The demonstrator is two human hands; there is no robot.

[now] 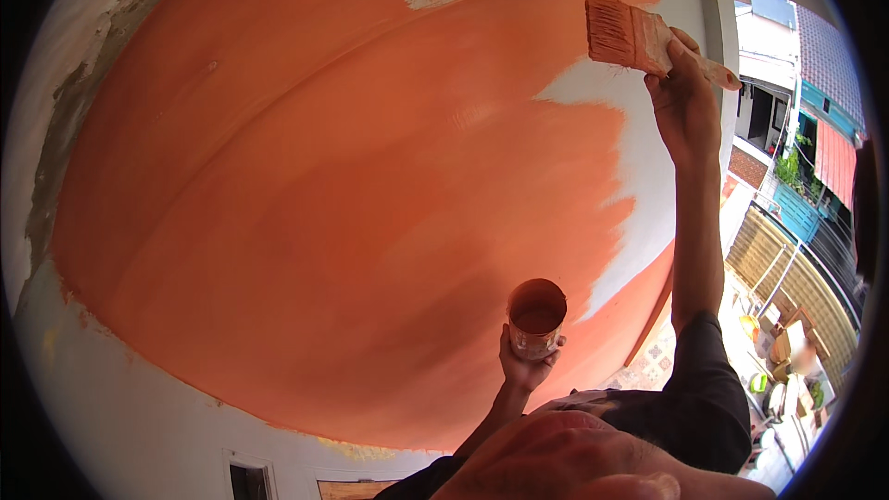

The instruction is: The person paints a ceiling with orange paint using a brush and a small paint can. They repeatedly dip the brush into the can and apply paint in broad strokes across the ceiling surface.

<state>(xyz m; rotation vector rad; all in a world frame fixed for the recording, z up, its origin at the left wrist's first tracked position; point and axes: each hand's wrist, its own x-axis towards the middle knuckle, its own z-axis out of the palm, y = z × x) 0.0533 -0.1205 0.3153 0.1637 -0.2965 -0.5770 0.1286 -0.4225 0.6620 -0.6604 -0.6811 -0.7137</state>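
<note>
My right hand [687, 106] is raised at the upper right, its fingers closed round the handle of a wide paintbrush [634, 35]. Orange paint coats the bristles, which point left over the wall, and smears the brush's pale handle; whether they touch the wall I cannot tell. Lower down, my left hand [528, 363] grips a round paint can [534, 338] from below and the side. The can is upright, with its mouth open and orange paint inside. Behind both hands spreads a wall [352, 204] painted mostly orange, with a ragged pale strip along its right side.
Rough grey edging [56, 139] borders the wall at the left. A small dark opening [248, 480] shows at the bottom. To the right are a pale post [711, 18], a metal railing [773, 282], patterned floor tiles [656, 356] and a clutter of items [787, 389] outdoors.
</note>
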